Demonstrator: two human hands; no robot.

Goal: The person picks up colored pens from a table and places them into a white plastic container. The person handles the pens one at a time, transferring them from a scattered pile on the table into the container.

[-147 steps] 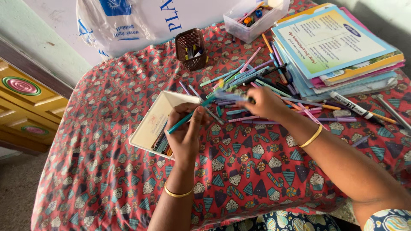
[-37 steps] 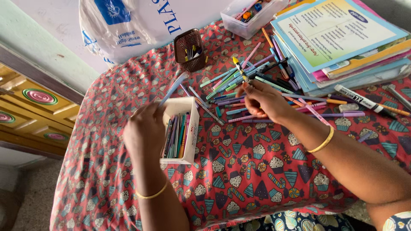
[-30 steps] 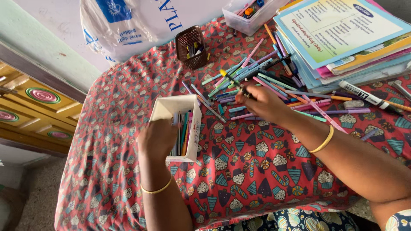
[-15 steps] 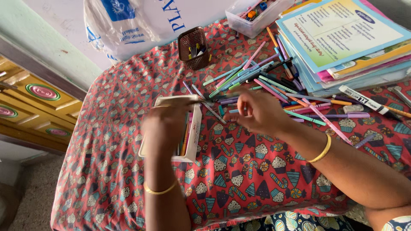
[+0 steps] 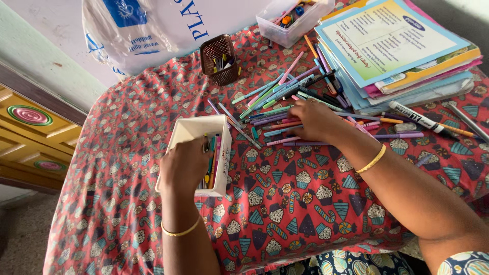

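White rectangular cardboard box [image 5: 189, 133] of coloured pens lying on red patterned tablecloth [image 5: 127, 203], near left front of table, long side running away from viewer. Left hand [image 5: 186, 165] sitting over near end of box, fingers curled down into it among the pens [image 5: 211, 163] already inside; whether clasping one or only pressing them flat, cannot tell, palm hiding fingertips. Box lying open-side-up and just beside the loose pile, probably so pens can be passed across without lifting.

Right hand [image 5: 316, 119] resting palm-down on scattered pile of loose pens [image 5: 277, 97] in teal, pink, purple and blue; fingers spread flat over several barrels, not visibly closed round any single one. Gold bangle on each wrist.

Surroundings: brown mesh pen cup [image 5: 218, 58] standing behind the pile, a few pens inside. Clear plastic tub [image 5: 293, 20] of small coloured items at far edge. Stack of thin colourful booklets [image 5: 392, 51] at far right, overlapping ends of some pens and pinning them. White marker with black cap [image 5: 417, 119] and a pencil lying right of hand. White plastic bag with blue print [image 5: 147, 30] leaning behind table. Yellow carved wooden panel [image 5: 30, 137] at left.

Obstructions: pens crossing one another in the pile, several tucked under booklet stack.
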